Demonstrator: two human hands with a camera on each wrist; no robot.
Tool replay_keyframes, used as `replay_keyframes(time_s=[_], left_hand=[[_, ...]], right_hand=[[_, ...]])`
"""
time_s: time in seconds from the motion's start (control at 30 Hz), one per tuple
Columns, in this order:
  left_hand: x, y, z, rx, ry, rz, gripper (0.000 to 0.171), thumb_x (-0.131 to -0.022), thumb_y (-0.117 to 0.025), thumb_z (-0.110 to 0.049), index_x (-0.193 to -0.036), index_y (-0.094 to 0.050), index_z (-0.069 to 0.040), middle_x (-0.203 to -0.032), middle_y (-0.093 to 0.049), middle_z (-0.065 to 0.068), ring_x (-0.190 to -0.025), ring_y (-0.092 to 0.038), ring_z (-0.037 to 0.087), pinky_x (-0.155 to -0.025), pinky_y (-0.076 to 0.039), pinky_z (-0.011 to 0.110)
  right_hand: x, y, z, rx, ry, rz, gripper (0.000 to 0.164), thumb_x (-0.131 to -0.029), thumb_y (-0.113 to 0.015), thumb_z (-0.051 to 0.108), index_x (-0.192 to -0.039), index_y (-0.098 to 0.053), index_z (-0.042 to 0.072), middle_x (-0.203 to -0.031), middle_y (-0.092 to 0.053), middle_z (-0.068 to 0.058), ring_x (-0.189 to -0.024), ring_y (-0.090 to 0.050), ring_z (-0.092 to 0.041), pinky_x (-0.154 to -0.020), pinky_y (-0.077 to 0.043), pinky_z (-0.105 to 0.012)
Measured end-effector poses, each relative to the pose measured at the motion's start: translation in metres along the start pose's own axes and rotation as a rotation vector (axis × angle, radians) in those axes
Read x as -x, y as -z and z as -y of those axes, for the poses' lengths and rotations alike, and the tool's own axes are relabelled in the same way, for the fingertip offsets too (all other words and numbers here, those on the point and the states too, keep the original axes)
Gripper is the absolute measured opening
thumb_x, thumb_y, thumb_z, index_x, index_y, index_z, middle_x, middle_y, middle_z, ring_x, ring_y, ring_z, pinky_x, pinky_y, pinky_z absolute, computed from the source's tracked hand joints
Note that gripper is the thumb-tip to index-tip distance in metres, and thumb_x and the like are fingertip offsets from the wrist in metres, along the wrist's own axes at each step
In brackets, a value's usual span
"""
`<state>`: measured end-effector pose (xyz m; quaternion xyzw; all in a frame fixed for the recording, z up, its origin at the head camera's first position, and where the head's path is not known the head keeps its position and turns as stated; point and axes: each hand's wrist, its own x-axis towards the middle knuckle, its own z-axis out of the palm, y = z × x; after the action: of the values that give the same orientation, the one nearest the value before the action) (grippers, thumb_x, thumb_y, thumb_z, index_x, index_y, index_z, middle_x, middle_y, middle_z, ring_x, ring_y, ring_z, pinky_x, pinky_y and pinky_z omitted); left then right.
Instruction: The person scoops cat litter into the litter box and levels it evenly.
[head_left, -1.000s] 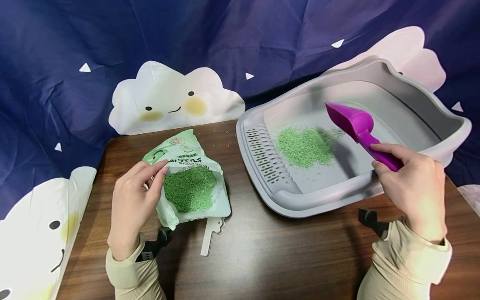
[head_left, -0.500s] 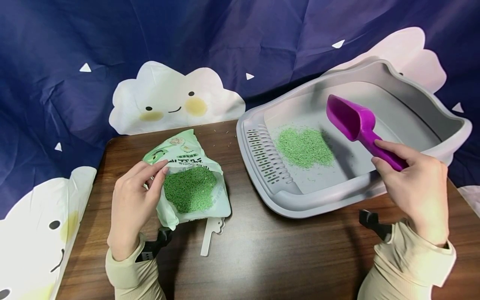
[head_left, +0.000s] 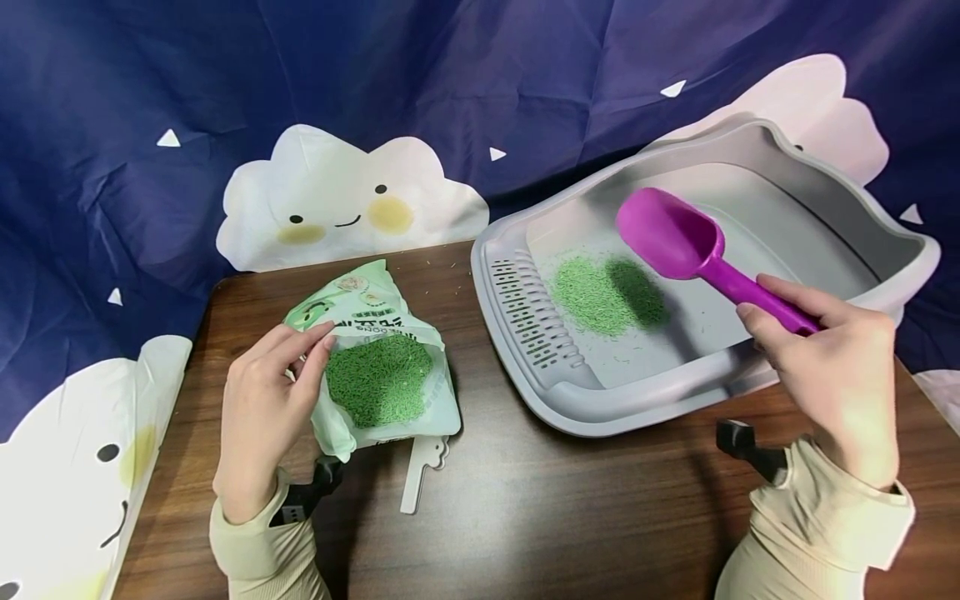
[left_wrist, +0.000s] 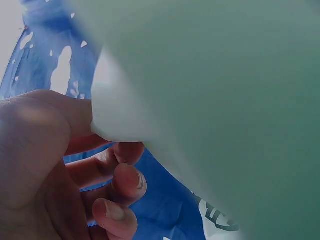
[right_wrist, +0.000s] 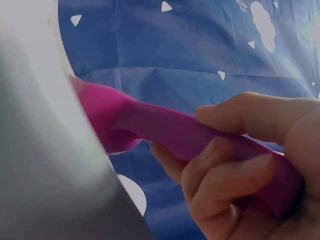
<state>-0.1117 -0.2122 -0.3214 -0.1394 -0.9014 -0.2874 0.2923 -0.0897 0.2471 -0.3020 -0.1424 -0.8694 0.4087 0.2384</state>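
Note:
My right hand (head_left: 832, 367) grips the handle of a purple scoop (head_left: 667, 233), its fingers wrapped round it in the right wrist view. The scoop hangs over a grey litter box (head_left: 600, 408), its bowl facing up and bare inside. Below it, a patch of green pellet litter (head_left: 592, 300) lies on the box floor, partly in the scoop's shadow. On the left, my left hand (head_left: 262, 400) pinches the edge of an opened light green litter bag (head_left: 442, 408) between thumb and index finger. Green pellets (head_left: 382, 379) fill the bag's opening.
A small white flat tool (head_left: 415, 483) sticks out from under the bag on the wooden table (head_left: 540, 517). Stray pellets are scattered behind the bag. A blue curtain (head_left: 420, 67) with cloud prints hangs at the back. Slots (head_left: 517, 308) line the box's left end.
The scoop's bowl has rolled from tipped sideways to facing up, and moved slightly left over the litter. The falling pellets seen earlier are gone. My left hand and the bag stay put.

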Motion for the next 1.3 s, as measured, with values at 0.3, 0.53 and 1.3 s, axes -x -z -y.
replay_keyframes(time_s=[0.3,0.53,1.3], left_hand=[[0.000,0.000,0.000,0.002,0.000,-0.003,0.016,-0.085,-0.072,-0.009,-0.099,-0.077,-0.005,-0.062,-0.048,-0.004,-0.056,-0.035,-0.001,-0.054,-0.028,0.019],[0.000,0.000,0.000,0.003,-0.003,-0.006,0.016,-0.084,-0.072,-0.009,-0.099,-0.077,-0.005,-0.062,-0.049,-0.004,-0.056,-0.036,0.000,-0.054,-0.028,0.019],[0.000,0.000,0.000,-0.001,0.005,0.006,0.016,-0.086,-0.071,-0.010,-0.100,-0.077,-0.006,-0.063,-0.050,-0.004,-0.056,-0.036,0.000,-0.053,-0.028,0.019]], right_hand=[[0.000,0.006,0.006,-0.364,-0.204,0.144,0.043,-0.071,-0.083,0.002,-0.113,-0.073,0.008,-0.070,-0.070,0.011,-0.045,-0.054,-0.003,-0.039,-0.038,-0.018],[0.008,0.006,0.014,-0.330,-0.108,0.335,0.047,-0.075,-0.080,0.001,-0.121,-0.067,0.006,-0.073,-0.069,0.009,-0.046,-0.057,-0.010,-0.043,-0.043,-0.021],[0.043,-0.040,0.055,-0.168,0.282,0.901,0.027,-0.082,-0.077,0.022,-0.107,-0.071,0.031,-0.074,-0.063,0.007,-0.054,-0.051,-0.004,-0.045,-0.044,-0.024]])
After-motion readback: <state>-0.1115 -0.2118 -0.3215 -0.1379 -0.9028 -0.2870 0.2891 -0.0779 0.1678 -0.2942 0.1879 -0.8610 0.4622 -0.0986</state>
